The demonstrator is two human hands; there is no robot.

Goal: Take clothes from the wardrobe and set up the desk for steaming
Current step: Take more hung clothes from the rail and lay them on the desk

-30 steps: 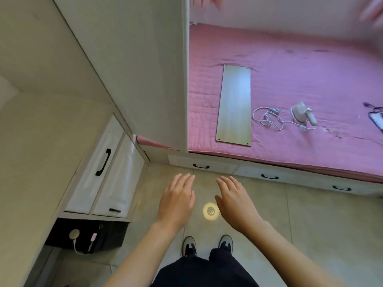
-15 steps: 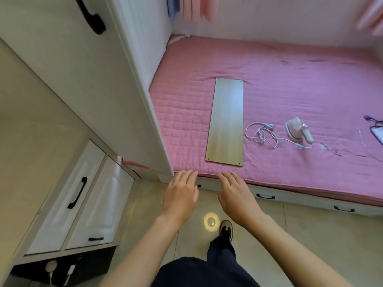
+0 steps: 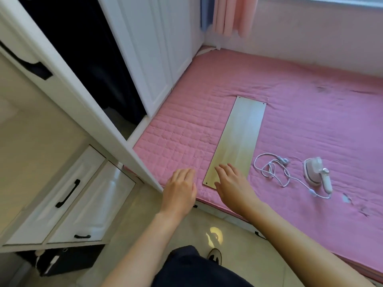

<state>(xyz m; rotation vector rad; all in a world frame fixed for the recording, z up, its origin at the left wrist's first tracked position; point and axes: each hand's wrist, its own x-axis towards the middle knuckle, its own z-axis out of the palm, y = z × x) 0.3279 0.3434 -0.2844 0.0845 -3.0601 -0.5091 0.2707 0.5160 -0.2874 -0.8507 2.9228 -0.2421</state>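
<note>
Both hands out in front, lower centre of frame, palms down. My left hand [image 3: 179,190] hangs w/ fingers straight and loose, holding nothing, over the near edge of the pink quilted bed [image 3: 310,125]. My right hand [image 3: 232,183] is the same, flat and empty, its fingertips over the near end of the long pale wooden board [image 3: 238,139]; can't tell if they touch it. The board lies flat on the quilt, lengthwise away from me, probably as the hard surface for steaming, so I reckon it's what I'm going for.

Just right of the board: the coiled white power cord [image 3: 273,168], then the small pink-and-white handheld steamer [image 3: 316,172] on its side, laid ready but not plugged in as far as I can see.

Clothes: dark garments [image 3: 83,59] hang inside the white wardrobe [image 3: 155,59], upper left, door open, well apart from my hands. None taken out yet.

White drawers w/ black handles [image 3: 68,193] sit lower left; pink curtain [image 3: 232,15] at the top.
</note>
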